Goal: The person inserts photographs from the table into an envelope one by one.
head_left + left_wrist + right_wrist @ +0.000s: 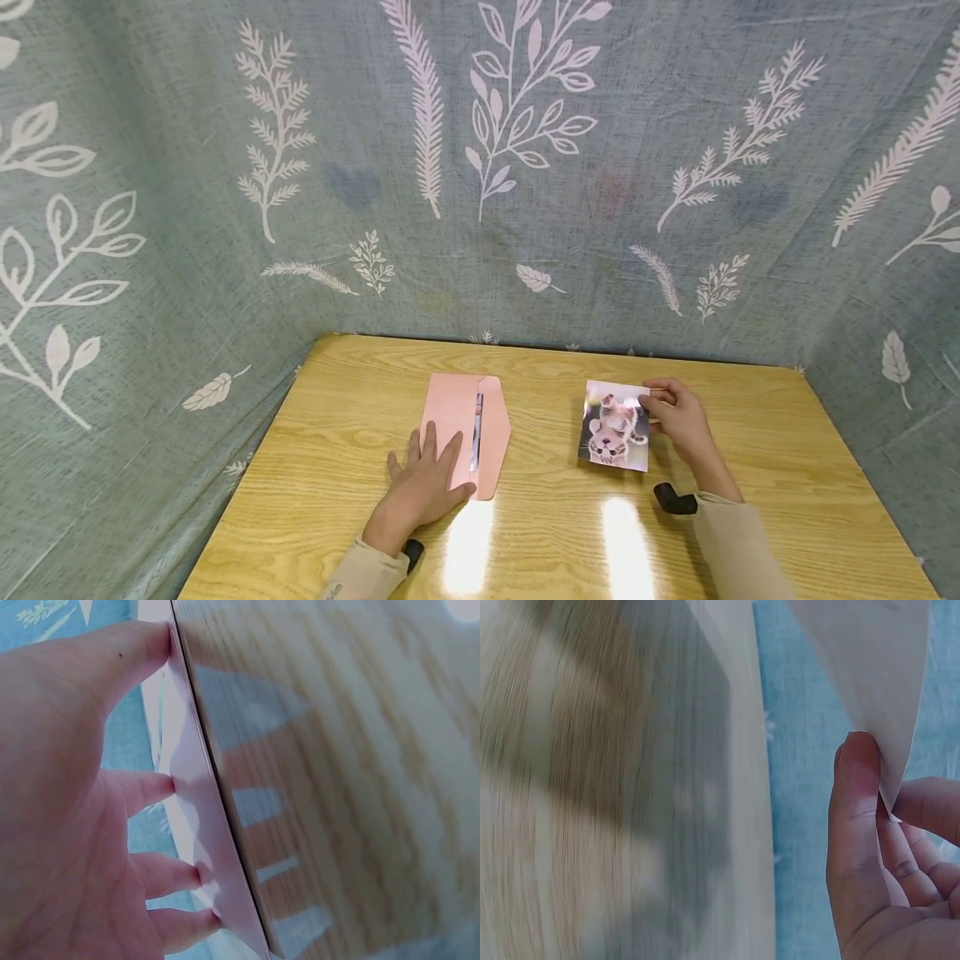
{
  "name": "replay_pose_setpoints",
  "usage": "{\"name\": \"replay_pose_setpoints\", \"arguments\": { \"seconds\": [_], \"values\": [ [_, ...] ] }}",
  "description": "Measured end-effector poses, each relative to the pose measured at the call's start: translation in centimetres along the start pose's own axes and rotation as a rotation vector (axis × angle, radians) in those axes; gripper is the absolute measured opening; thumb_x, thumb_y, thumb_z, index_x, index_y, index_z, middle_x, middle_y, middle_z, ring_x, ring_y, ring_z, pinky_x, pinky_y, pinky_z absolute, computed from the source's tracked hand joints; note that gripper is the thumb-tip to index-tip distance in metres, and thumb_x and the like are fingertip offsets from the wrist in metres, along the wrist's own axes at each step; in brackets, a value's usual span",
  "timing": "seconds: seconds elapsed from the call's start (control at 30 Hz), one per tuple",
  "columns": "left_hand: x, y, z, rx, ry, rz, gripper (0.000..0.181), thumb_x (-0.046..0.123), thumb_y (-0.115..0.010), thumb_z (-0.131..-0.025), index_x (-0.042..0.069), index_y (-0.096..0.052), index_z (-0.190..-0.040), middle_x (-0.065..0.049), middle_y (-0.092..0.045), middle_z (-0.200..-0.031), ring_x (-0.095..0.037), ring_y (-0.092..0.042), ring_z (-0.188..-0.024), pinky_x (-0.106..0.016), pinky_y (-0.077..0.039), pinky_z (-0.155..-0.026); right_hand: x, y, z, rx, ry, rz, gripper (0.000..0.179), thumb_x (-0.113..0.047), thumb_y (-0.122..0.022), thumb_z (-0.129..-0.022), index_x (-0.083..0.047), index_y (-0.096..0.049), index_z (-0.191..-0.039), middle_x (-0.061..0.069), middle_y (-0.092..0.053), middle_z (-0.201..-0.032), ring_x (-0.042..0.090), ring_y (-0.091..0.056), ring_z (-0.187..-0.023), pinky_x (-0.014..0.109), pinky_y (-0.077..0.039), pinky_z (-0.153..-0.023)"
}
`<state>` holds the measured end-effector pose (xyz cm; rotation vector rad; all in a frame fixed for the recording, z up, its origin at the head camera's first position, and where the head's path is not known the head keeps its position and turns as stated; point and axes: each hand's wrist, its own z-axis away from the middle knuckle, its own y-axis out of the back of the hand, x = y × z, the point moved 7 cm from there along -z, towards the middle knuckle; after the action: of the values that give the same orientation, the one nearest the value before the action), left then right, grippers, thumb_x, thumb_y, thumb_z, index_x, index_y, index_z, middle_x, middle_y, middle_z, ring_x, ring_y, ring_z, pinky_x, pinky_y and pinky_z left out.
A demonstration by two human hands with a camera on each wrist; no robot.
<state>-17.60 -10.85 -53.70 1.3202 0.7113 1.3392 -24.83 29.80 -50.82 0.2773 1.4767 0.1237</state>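
Observation:
A pink envelope [452, 400] lies on the table with its pointed flap [493, 433] folded out to the right. Through its opening shows a narrow strip of a picture [476, 433]. My left hand [426, 483] rests on the envelope's lower left part, fingers spread, their tips touching the paper in the left wrist view. Between thumb and fingers, my right hand [681, 417] pinches the upper right edge of a photo card [615, 425], which shows a kitten upside down. In the right wrist view the card's pale back [881, 667] hangs above the table from the fingertips.
The wooden table [360, 400] reflects two bright patches of light. A green-blue curtain [450, 250] with white leaf prints closes off the back and both sides. Dark wrist devices, one by the right cuff [675, 500], sit on both wrists.

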Motion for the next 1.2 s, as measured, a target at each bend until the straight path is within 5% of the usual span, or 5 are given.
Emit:
{"name": "replay_pose_setpoints", "arguments": {
  "seconds": [0.63, 1.2],
  "values": [
    [0.0, -0.1, 0.0, 0.003, 0.000, 0.012, 0.084, 0.062, -0.061, -0.092, 0.022, -0.031, -0.159, -0.028, -0.012, -0.162, -0.052, -0.009, -0.146, -0.082, -0.013, -0.099, -1.7, -5.6, -0.8, -0.019, 0.015, -0.037, 0.034, -0.003, -0.063, -0.097, 0.008, -0.055, -0.129, 0.017, -0.062, -0.100, 0.014, -0.062, -0.074, 0.036, -0.058, -0.060],
    [-0.1, -0.3, -0.1, -0.004, 0.006, -0.011, 0.084, 0.064, -0.059, -0.092, 0.022, -0.030, -0.160, -0.028, -0.012, -0.162, -0.052, -0.010, -0.146, -0.082, -0.014, -0.099, -2.0, -10.3, -1.4, 0.001, 0.021, -0.036, 0.030, -0.003, -0.065, -0.096, 0.006, -0.059, -0.124, 0.016, -0.065, -0.098, 0.019, -0.065, -0.074, 0.037, -0.058, -0.058]
  ]
}}
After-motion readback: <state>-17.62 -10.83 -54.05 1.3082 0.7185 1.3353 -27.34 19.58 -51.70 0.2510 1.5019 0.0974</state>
